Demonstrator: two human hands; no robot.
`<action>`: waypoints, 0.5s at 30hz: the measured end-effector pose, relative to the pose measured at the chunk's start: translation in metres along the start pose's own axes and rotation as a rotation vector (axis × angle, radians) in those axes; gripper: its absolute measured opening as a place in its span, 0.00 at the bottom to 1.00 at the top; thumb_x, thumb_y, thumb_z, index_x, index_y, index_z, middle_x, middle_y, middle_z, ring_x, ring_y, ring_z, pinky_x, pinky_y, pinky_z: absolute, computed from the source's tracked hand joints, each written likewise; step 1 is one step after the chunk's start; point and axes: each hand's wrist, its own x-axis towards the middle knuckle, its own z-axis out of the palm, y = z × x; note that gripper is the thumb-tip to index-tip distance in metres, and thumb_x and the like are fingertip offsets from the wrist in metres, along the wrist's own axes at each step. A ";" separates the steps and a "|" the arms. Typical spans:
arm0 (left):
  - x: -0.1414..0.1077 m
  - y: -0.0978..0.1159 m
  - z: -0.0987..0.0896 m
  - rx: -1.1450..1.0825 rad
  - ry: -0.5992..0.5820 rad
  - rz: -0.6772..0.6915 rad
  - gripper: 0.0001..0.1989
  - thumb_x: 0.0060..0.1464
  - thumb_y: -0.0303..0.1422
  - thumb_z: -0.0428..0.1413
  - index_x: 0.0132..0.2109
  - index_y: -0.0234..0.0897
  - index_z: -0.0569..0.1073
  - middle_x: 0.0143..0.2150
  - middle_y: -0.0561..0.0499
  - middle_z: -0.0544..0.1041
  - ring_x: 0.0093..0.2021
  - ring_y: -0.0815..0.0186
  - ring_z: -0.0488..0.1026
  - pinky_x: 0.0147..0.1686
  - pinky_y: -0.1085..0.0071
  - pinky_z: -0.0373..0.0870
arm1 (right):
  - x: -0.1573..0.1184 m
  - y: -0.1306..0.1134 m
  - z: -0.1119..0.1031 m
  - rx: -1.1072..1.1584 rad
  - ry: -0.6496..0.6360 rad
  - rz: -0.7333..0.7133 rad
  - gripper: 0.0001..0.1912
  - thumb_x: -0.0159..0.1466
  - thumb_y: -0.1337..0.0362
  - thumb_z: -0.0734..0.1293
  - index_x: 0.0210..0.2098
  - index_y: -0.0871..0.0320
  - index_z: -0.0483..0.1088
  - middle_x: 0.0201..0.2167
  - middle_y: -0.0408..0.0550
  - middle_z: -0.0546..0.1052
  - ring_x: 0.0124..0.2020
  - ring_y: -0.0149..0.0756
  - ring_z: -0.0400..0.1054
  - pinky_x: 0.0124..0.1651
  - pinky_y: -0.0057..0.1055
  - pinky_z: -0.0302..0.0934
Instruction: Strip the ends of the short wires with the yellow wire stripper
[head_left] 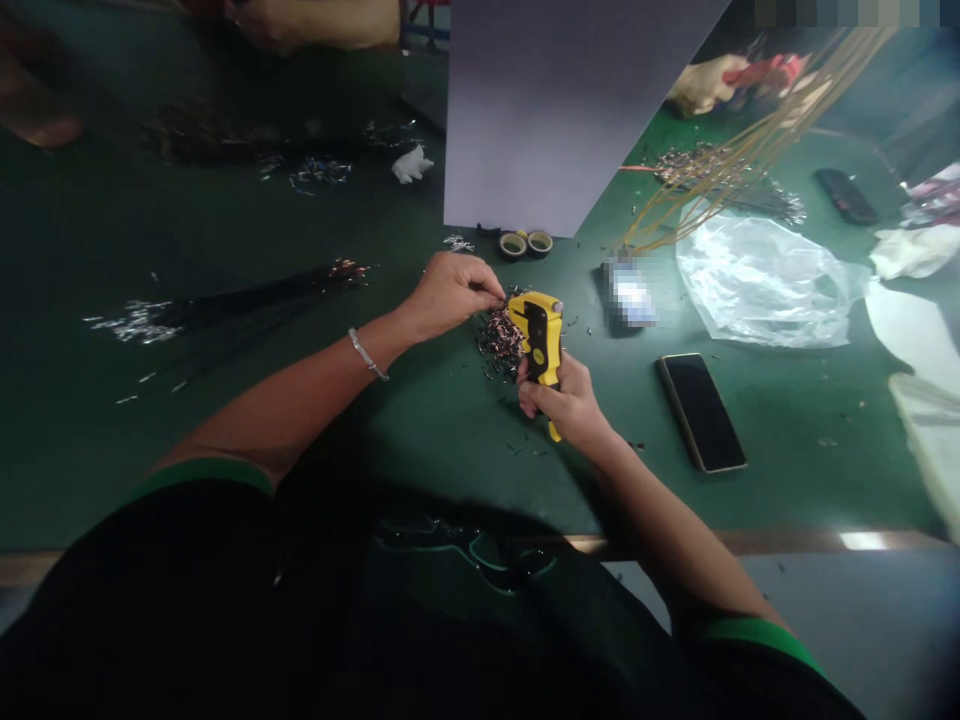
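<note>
My right hand (566,400) is wrapped round the handles of a yellow and black wire stripper (540,335), held upright with its head pointing away from me. At the left side of that head, my left hand (457,292) pinches thumb and forefinger together. Whatever sits between those fingertips is too small to make out. Below the tool's head lies a heap of short dark and coppery wire scraps (499,345). To the left, a bundle of thin black wires (255,295) rests on the green tabletop (420,430), with silvery ends leftward and coppery ends nearer my hand.
A grey upright panel (540,110) stands ahead, with two tape rolls (514,245) at its foot. On the right lie a phone (703,412), a clear plastic bag (765,280) and yellowish wires (720,170). Across the table, a co-worker's hand (701,88) holds a red tool.
</note>
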 end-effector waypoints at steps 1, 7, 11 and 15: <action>0.000 -0.001 0.000 0.004 0.006 -0.007 0.02 0.43 0.25 0.64 0.26 0.35 0.81 0.27 0.50 0.80 0.29 0.69 0.76 0.32 0.73 0.70 | 0.001 0.001 0.000 -0.009 0.001 -0.002 0.09 0.52 0.65 0.67 0.32 0.56 0.63 0.17 0.34 0.66 0.14 0.26 0.59 0.18 0.27 0.56; 0.002 -0.003 -0.002 0.041 -0.037 -0.037 0.04 0.43 0.24 0.62 0.26 0.35 0.81 0.27 0.50 0.81 0.30 0.68 0.76 0.33 0.73 0.70 | 0.004 0.006 0.000 -0.016 0.031 0.008 0.10 0.53 0.64 0.68 0.33 0.55 0.63 0.15 0.33 0.65 0.12 0.26 0.57 0.16 0.27 0.54; 0.000 0.000 -0.002 0.044 -0.022 -0.087 0.01 0.42 0.27 0.63 0.27 0.36 0.81 0.28 0.50 0.81 0.31 0.67 0.77 0.34 0.72 0.72 | 0.002 0.002 -0.003 0.074 -0.017 0.034 0.12 0.51 0.64 0.69 0.33 0.57 0.65 0.18 0.34 0.66 0.14 0.26 0.59 0.17 0.27 0.57; -0.002 0.002 0.000 0.025 -0.051 -0.080 0.01 0.43 0.27 0.63 0.27 0.35 0.81 0.28 0.49 0.81 0.31 0.67 0.77 0.34 0.71 0.71 | -0.002 0.000 -0.007 0.154 0.002 0.015 0.13 0.49 0.66 0.71 0.33 0.58 0.67 0.23 0.37 0.69 0.17 0.27 0.63 0.19 0.29 0.60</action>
